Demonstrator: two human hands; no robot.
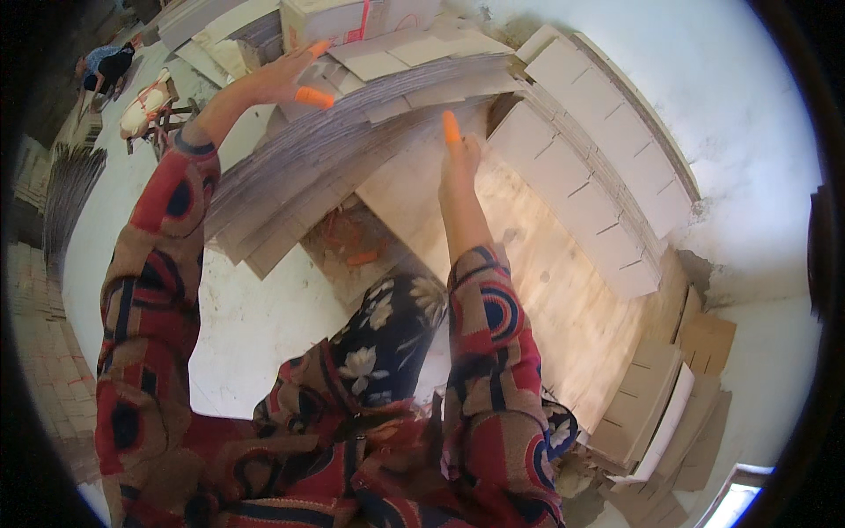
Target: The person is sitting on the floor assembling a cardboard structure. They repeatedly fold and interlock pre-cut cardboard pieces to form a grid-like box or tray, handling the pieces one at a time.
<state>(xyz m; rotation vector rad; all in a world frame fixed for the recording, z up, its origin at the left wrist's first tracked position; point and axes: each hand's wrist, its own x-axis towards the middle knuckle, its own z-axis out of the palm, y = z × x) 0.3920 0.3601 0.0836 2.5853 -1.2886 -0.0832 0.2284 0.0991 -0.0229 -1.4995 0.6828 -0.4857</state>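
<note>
A thick stack of flat cardboard sheets (370,123) lies in front of me, fanned toward the left. My left hand (290,77), with orange finger covers, rests flat on top of the stack, fingers spread. On the stack's right end my right hand (459,154) reaches forward, an orange cover on one raised finger, touching the edge of the sheets. Neither hand encloses anything that I can see. Both forearms wear red patterned sleeves.
A second row of slotted cardboard sheets (590,167) leans against the white wall at the right. A wooden board (563,299) lies below it. More cardboard piles (660,396) sit at lower right. A person (106,66) and a stool (154,110) are far left.
</note>
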